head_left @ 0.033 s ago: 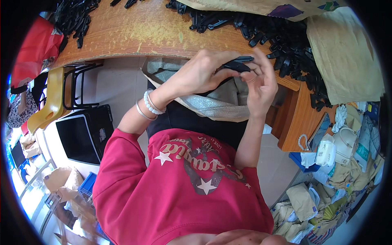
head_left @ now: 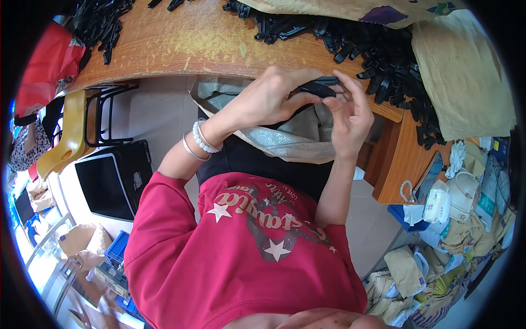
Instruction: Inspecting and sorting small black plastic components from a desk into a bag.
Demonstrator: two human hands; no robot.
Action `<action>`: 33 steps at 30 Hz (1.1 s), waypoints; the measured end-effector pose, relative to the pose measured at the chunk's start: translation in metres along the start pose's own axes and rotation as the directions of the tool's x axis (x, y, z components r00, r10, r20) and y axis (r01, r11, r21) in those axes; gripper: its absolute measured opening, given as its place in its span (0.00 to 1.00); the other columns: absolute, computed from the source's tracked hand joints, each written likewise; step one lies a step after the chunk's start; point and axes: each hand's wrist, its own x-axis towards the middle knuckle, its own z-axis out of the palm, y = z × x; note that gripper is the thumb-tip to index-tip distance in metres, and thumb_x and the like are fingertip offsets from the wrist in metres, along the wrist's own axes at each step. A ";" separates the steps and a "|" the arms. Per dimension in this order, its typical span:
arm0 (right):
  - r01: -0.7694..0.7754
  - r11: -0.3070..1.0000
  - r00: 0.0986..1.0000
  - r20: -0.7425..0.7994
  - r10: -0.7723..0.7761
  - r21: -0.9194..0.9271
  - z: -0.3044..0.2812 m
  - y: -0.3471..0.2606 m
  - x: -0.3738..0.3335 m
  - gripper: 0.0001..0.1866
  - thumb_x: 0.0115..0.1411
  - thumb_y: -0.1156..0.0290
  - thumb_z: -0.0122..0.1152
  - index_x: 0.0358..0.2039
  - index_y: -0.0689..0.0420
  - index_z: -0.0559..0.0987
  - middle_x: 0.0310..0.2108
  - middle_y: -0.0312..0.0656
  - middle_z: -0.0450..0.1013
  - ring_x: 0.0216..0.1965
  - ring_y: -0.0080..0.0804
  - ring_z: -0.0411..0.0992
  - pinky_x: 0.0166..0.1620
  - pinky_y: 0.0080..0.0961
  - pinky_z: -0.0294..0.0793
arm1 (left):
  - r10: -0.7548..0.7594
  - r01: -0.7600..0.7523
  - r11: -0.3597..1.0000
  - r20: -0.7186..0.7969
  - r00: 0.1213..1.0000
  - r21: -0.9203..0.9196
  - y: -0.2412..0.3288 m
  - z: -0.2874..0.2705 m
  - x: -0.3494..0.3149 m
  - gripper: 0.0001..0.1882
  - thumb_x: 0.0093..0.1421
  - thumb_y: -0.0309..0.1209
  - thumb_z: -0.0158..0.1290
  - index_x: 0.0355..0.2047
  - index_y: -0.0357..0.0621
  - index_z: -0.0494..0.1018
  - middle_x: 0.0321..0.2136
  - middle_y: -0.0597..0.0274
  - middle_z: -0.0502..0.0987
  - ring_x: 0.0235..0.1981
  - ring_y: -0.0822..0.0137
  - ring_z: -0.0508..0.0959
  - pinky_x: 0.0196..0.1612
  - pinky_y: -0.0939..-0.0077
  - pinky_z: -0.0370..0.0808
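Note:
My left hand [head_left: 271, 98] grips a slim black plastic piece [head_left: 319, 88], with the thumb below it and the fingers over it. My right hand [head_left: 350, 115] pinches the other end of that piece, its index finger bent over the tip and its thumb underneath. The piece looks like a clip of two long parts, though the fingers cover much of it. Both hands are above my lap at the table's edge, over an open woven sack [head_left: 290, 140]. A pile of similar black plastic pieces [head_left: 383, 66] lies on the table beyond my right hand.
The wooden table [head_left: 192, 49] curves across the front. More black pieces [head_left: 98, 27] lie at far left beside a red bag [head_left: 49, 68]. Brown sacks [head_left: 460, 71] stand at right. A yellow chair [head_left: 74, 129] and a black bin [head_left: 112, 181] are at left.
My right index finger has bent down onto the tip of the black piece, whose two parts appear closer together. At lower left, a blurred shape has moved, baring more of the blue crates.

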 end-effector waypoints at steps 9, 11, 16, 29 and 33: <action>-0.150 0.987 0.983 0.100 0.154 -0.049 -0.010 0.005 0.010 0.11 0.55 0.80 0.62 0.39 0.67 0.77 0.32 0.40 0.74 0.31 0.19 0.72 0.34 0.13 0.71 | -0.349 0.370 0.828 0.128 0.928 -0.421 0.002 -0.001 0.007 0.23 0.55 0.26 0.58 0.51 0.37 0.69 0.32 0.53 0.79 0.30 0.70 0.80 0.32 0.77 0.76; -0.025 0.975 0.990 0.129 0.054 -0.221 -0.017 0.012 0.028 0.10 0.57 0.78 0.60 0.40 0.63 0.78 0.31 0.41 0.75 0.31 0.23 0.73 0.34 0.17 0.71 | -0.474 0.502 0.789 0.169 0.864 -0.355 0.001 -0.011 0.014 0.14 0.60 0.32 0.54 0.42 0.36 0.74 0.28 0.59 0.79 0.24 0.76 0.79 0.27 0.84 0.75; 0.415 0.205 0.872 0.323 -0.368 -0.887 -0.018 0.029 0.066 0.13 0.49 0.82 0.57 0.35 0.58 0.82 0.39 0.40 0.69 0.41 0.37 0.65 0.41 0.32 0.63 | -0.419 0.355 0.878 -0.157 0.894 -0.320 -0.031 -0.016 0.036 0.27 0.63 0.48 0.47 0.20 0.36 0.76 0.16 0.65 0.75 0.19 0.75 0.74 0.25 0.81 0.70; 0.294 0.631 0.951 0.153 -0.268 -0.718 -0.005 0.025 0.038 0.07 0.53 0.78 0.61 0.34 0.63 0.77 0.30 0.43 0.70 0.33 0.35 0.68 0.35 0.27 0.66 | 0.144 0.029 0.816 -0.252 0.957 0.578 -0.054 -0.001 0.030 0.09 0.55 0.29 0.56 0.33 0.37 0.70 0.28 0.50 0.75 0.23 0.54 0.77 0.23 0.66 0.72; -0.122 0.992 0.992 -0.027 0.121 -0.017 -0.009 0.010 0.029 0.10 0.54 0.81 0.61 0.38 0.67 0.78 0.30 0.37 0.71 0.27 0.17 0.69 0.29 0.14 0.67 | -0.571 0.496 0.758 -0.063 0.819 -0.424 -0.023 -0.011 0.025 0.15 0.58 0.31 0.56 0.44 0.38 0.70 0.28 0.57 0.77 0.16 0.76 0.71 0.19 0.81 0.67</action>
